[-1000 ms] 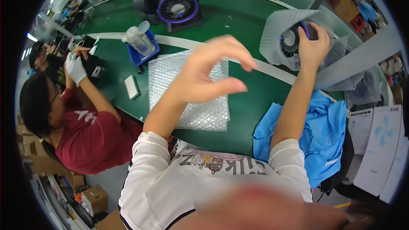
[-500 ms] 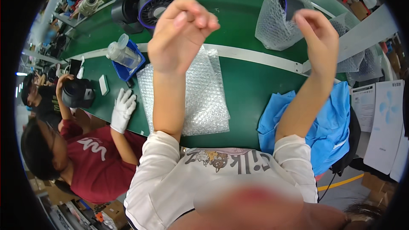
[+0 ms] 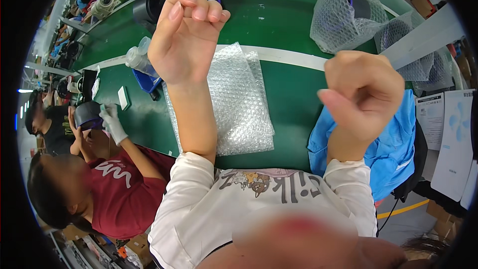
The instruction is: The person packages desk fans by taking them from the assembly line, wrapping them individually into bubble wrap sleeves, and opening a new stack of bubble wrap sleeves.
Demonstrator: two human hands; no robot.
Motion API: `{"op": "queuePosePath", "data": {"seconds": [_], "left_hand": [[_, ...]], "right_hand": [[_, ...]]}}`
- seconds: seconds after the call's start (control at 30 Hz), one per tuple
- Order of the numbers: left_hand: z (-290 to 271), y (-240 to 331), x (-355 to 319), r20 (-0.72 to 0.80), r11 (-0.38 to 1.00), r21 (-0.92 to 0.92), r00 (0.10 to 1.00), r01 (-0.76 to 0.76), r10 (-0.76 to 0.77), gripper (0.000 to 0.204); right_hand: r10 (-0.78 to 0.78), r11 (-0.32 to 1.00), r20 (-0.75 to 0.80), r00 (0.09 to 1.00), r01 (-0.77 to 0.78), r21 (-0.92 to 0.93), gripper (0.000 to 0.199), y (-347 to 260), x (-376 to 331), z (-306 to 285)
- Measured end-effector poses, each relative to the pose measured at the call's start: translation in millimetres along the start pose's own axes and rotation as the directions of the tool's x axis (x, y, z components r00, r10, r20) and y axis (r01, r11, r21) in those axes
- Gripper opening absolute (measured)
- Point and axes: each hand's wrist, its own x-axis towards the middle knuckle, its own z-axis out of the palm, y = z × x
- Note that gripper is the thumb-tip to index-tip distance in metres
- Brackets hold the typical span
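Observation:
My left hand is raised over the bench, palm showing and fingers loosely bent, with nothing in it. Below and beside its forearm lie clear bubble-wrap bags, stacked flat on the green bench. My right hand hovers at the right side of the bench, fingers curled in and thumb sticking out, holding nothing I can see. Beyond it stands a bubble-wrap bag with a dark, purple-rimmed fan part inside. Past my left hand, black fan units are partly hidden.
A blue tray with clear bottles stands at the left. There a co-worker in dark red, one hand gloved, handles a black round part. Blue cloth lies at the right by a white metal post. More bubble wrap hangs there.
My right hand has come nearer and down, away from the bagged fan part, its fingers curling in. My left hand has shifted left. The co-worker's gloved hand has moved to the black part.

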Motion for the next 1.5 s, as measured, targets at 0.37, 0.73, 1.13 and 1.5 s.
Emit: {"op": "queuePosePath", "data": {"seconds": [0.37,0.73,1.13,1.5], "left_hand": [[6,12,-8,-0.14,0.997,0.019,0.987,-0.081,0.083,0.014],[13,6,-7,-0.176,0.996,0.062,0.981,-0.07,0.08,0.012],[22,1,-9,-0.225,0.983,0.162,0.966,-0.088,0.124,0.012],[17,5,-10,-0.161,0.97,0.226,0.979,-0.088,0.126,0.012]], "right_hand": [[0.109,0.993,-0.194,0.975,-0.099,0.062,0.022,-4,-1,13],[-0.015,0.996,-0.015,1.0,0.013,-0.086,0.034,7,5,8],[0.174,0.964,0.06,0.983,-0.157,-0.212,0.027,1,3,10],[0.243,0.877,0.241,0.94,-0.107,-0.469,0.026,0,6,3]]}}
